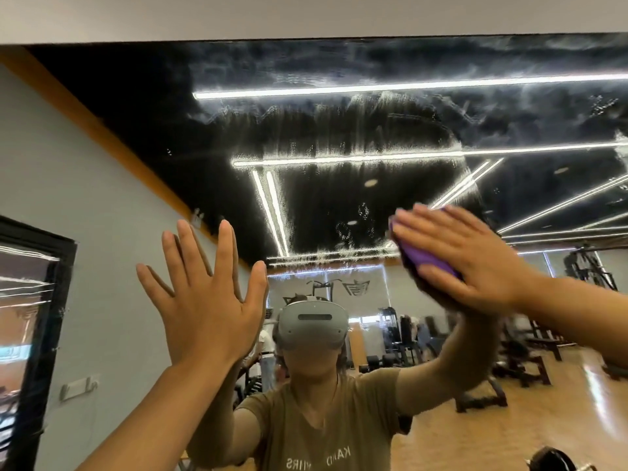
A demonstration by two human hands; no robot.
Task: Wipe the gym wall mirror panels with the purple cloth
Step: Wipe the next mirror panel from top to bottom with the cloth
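mirror under purple cloth, right hand

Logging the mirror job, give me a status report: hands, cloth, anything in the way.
Left hand flat, fingers spread, on the wall mirror panel. Right hand pressing the purple cloth to the glass. Streaky smears above. Nothing blocking.

Most of the purple cloth lies hidden under the right hand, only a strip showing below the fingers, its far end smeared by motion blur; the mirror runs out of the picture at the right and bottom edges, white smears veiling its upper part; the dark-framed panel on the left is cut by the frame edge; the gym machines in the reflection are too blurred to tell apart; both forearms leave the picture.
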